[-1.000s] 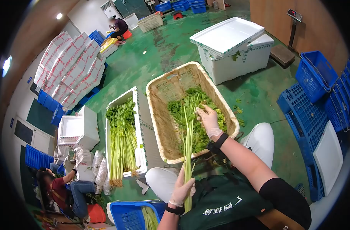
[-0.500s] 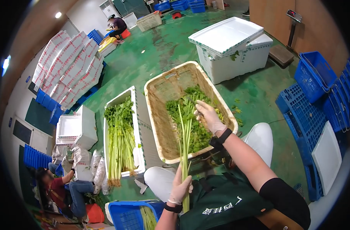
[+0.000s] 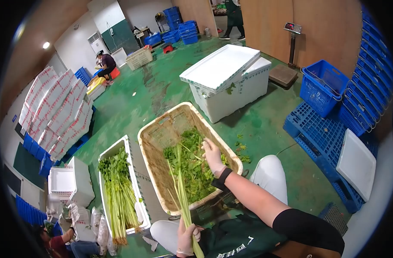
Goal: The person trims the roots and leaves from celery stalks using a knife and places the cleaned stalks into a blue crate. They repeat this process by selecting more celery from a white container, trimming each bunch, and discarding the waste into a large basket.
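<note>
My left hand (image 3: 188, 238), in a thin glove, is closed round the lower part of several long celery stalks (image 3: 183, 202). Their tops lean over the near rim of a dirty cream basket (image 3: 147, 161). Above the basket, my gloved right hand (image 3: 212, 158) is closed on a thin dark tool that looks like a small knife; little of it shows. Loose green celery leaves (image 3: 198, 182) lie in the basket below it. To the left, a white foam box (image 3: 141, 202) holds a row of celery (image 3: 120, 193) with leafy tops and brown root ends.
A lidded white foam box (image 3: 235, 99) stands beyond the basket, near a floor scale (image 3: 283, 76). Blue crates (image 3: 323, 86) and a blue pallet (image 3: 317, 133) are at right. Wrapped boxes (image 3: 54, 112) are stacked at left. Several other people sit or stand farther off.
The view has swung right and up, so the basket appears lower and farther left. My right hand has moved slightly away from the stalks, which stay in my left hand.
</note>
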Demonstrator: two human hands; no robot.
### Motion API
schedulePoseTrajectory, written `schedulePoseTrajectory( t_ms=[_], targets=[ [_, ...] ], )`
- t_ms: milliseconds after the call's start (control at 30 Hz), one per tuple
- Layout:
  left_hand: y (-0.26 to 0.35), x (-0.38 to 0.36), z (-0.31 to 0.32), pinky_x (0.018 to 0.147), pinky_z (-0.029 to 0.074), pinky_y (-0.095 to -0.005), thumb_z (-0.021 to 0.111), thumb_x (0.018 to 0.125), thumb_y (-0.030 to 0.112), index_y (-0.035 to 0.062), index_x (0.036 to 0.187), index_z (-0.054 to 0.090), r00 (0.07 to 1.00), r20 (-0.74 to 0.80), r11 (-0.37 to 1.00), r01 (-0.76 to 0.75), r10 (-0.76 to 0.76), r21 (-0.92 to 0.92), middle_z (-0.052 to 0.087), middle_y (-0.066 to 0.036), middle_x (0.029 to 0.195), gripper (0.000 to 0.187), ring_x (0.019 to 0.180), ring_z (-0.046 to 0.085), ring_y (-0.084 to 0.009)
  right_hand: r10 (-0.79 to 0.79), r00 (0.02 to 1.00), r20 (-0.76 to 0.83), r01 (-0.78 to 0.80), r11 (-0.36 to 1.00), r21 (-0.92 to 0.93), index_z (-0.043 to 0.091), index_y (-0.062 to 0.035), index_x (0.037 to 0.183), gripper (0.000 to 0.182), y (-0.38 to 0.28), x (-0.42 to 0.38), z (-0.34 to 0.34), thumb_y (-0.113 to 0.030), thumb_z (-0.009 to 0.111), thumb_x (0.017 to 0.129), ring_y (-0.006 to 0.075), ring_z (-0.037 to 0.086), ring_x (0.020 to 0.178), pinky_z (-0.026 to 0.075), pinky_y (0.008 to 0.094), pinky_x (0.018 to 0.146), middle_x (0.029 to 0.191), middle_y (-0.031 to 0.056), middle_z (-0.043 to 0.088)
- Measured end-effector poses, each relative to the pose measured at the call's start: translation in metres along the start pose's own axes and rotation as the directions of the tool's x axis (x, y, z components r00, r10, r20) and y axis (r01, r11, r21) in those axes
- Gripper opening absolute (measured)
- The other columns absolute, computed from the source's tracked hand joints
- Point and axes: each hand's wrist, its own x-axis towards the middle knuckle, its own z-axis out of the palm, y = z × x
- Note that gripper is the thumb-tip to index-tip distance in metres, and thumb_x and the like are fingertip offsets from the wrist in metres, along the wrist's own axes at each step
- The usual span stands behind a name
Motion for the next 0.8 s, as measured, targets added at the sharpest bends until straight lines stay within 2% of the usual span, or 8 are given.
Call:
schedulePoseTrajectory(
  t_ms=[33,100,167,233,267,433,567,800],
  targets=[
    [0.004,0.0,0.0,0.044,0.039,-0.0215,0.06,0.098,0.023,0.0044,0.093,0.057,1.0,0.005,1.0,-0.005,0.005,0.004,0.053,0.0,0.069,0.02,0.051,0.048,-0.0108,-0.006,1.0,-0.002,0.006,1.0,0.004,0.056,-0.007,0.139,0.045,-0.007,-0.004,0.001,-0.029,0.06,0.1,0.01,0.059,0.077,0.051,0.0317,0.064,0.103,0.0116,0.07],
    [0.012,0.002,0.0,0.046,0.04,-0.0218,0.062,0.097,0.028,0.0033,0.092,0.059,0.993,0.114,0.944,0.066,-0.03,-0.323,0.054,-0.002,0.07,0.025,0.053,0.051,-0.0115,0.393,0.877,0.278,-0.408,0.913,-0.004,0.056,-0.0049,0.132,0.042,-0.023,-0.019,0.003,-0.03,0.062,0.099,0.006,0.055,0.068,0.047,0.0251,0.057,0.09,0.0042,0.063],
    [0.029,0.002,0.005,0.048,0.043,-0.0217,0.063,0.095,0.034,0.0015,0.097,0.06,0.985,0.137,0.945,0.14,-0.103,-0.295,0.059,-0.005,0.073,0.032,0.055,0.055,-0.0129,0.426,0.835,0.349,-0.465,0.885,0.032,0.059,-0.0041,0.121,0.035,-0.025,-0.036,0.014,-0.028,0.067,0.097,0.0067,0.054,0.062,0.045,0.0221,0.053,0.085,0.0,0.059],
    [0.046,-0.001,0.014,0.057,0.053,-0.0246,0.065,0.094,0.034,-0.0033,0.106,0.061,0.933,0.32,0.962,0.226,-0.167,-0.156,0.067,-0.01,0.085,0.039,0.065,0.064,-0.0163,0.366,0.807,0.463,-0.448,0.891,0.077,0.061,-0.0054,0.11,0.027,-0.016,-0.042,0.026,-0.025,0.071,0.094,0.0061,0.053,0.059,0.044,0.0214,0.051,0.082,-0.0015,0.059],
    [0.058,0.003,0.021,0.056,0.05,-0.0254,0.062,0.094,0.01,0.0087,0.154,0.027,0.916,0.303,0.904,0.345,-0.265,-0.252,0.063,-0.01,0.09,0.069,0.062,0.061,-0.0162,0.321,0.826,0.464,-0.393,0.917,0.066,0.063,-0.0066,0.101,0.021,-0.014,-0.042,0.03,-0.022,0.074,0.092,0.0056,0.053,0.057,0.044,0.022,0.049,0.077,-0.0024,0.059],
    [0.025,0.021,-0.008,0.062,0.054,-0.0298,0.059,0.099,0.019,0.0052,0.149,0.031,0.937,0.347,0.999,0.042,-0.039,0.0,0.06,-0.011,0.08,0.058,0.065,0.062,-0.0191,0.218,0.899,0.381,-0.239,0.971,0.009,0.064,-0.0042,0.094,0.02,-0.019,-0.051,0.043,-0.023,0.073,0.092,0.0073,0.054,0.053,0.042,0.0212,0.047,0.074,-0.0014,0.062],
    [0.021,0.022,-0.007,0.057,0.055,-0.032,0.057,0.101,0.021,0.007,0.145,0.038,0.988,0.149,0.989,0.056,-0.035,-0.139,0.065,-0.015,0.1,0.05,0.067,0.063,-0.0216,0.235,0.947,0.221,-0.261,0.961,0.095,0.062,-0.002,0.097,0.025,-0.017,-0.048,0.036,-0.025,0.071,0.093,0.0102,0.059,0.059,0.046,0.0244,0.048,0.078,0.0019,0.062],
    [0.038,0.017,-0.001,0.068,0.056,-0.0333,0.061,0.098,0.018,0.0075,0.147,0.036,0.973,0.232,0.917,0.097,-0.005,-0.386,0.054,-0.015,0.131,0.057,0.088,0.063,-0.0231,0.207,0.93,0.303,-0.248,0.963,0.104,0.064,-0.0044,0.094,0.025,-0.018,-0.036,0.022,-0.028,0.07,0.094,0.0102,0.061,0.058,0.046,0.0237,0.05,0.078,0.001,0.063]
  ],
)
